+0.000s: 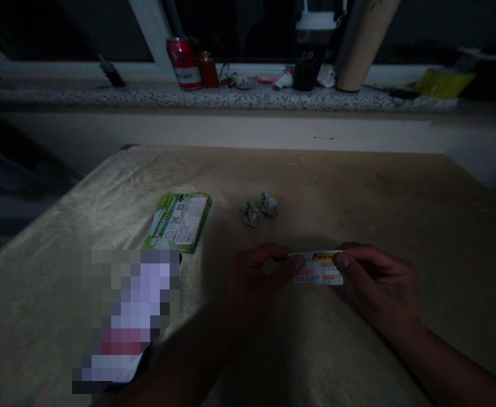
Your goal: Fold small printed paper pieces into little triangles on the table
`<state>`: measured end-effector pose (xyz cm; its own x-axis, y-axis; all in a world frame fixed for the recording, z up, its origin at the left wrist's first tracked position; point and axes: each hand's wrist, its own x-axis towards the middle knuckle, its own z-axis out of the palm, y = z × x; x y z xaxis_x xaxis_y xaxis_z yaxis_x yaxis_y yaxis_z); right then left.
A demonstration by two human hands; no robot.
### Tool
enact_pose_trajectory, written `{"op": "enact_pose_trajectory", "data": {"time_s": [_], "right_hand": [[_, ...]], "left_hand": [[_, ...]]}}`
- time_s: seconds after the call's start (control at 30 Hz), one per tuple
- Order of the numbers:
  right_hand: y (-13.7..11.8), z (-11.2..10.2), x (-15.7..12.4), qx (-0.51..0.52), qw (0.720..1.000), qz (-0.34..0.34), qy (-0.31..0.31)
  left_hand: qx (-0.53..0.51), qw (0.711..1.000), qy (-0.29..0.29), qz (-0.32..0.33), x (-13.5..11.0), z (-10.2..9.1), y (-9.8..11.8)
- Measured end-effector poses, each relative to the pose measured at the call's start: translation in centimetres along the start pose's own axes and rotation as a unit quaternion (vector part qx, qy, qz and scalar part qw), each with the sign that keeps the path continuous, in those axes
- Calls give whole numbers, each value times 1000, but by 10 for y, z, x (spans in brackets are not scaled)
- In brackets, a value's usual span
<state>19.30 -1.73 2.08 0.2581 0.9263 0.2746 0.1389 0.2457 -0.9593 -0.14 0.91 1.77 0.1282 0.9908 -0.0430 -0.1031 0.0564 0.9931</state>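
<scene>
A small white card [318, 273] with orange print and a yellow-and-dark strip along its top is held up over the table. My left hand [260, 274] pinches its left end between thumb and fingers. At the right end, the thumb and fingers of my right hand [381, 280] grip its upper corner. Beyond the hands, two small folded paper pieces [251, 215] with green and white print stand side by side on the table. A green printed packet or stack [184, 223] lies to the left of them.
A blurred-out, bright screen-like object [139, 311] lies at the near left of the table [400, 192]. Along the stone windowsill [239, 100] stand a red can [184, 65], a red bottle [207, 70], a dark lidded cup [309, 56] and a cardboard tube [366, 48].
</scene>
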Motion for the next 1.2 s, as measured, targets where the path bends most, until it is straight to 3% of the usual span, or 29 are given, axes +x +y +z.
{"op": "enact_pose_trajectory", "data": {"time_s": [0.23, 0.53, 1.2], "right_hand": [[-1, 0, 1, 22, 999, 25, -8], [0, -1, 0, 28, 998, 44, -20], [1, -1, 1, 18, 999, 16, -26]], "left_hand": [[-11, 1000, -8, -5, 0, -2, -7], [-6, 1000, 6, -12, 2, 1, 0], [-39, 999, 6, -22, 3, 1, 0]]}}
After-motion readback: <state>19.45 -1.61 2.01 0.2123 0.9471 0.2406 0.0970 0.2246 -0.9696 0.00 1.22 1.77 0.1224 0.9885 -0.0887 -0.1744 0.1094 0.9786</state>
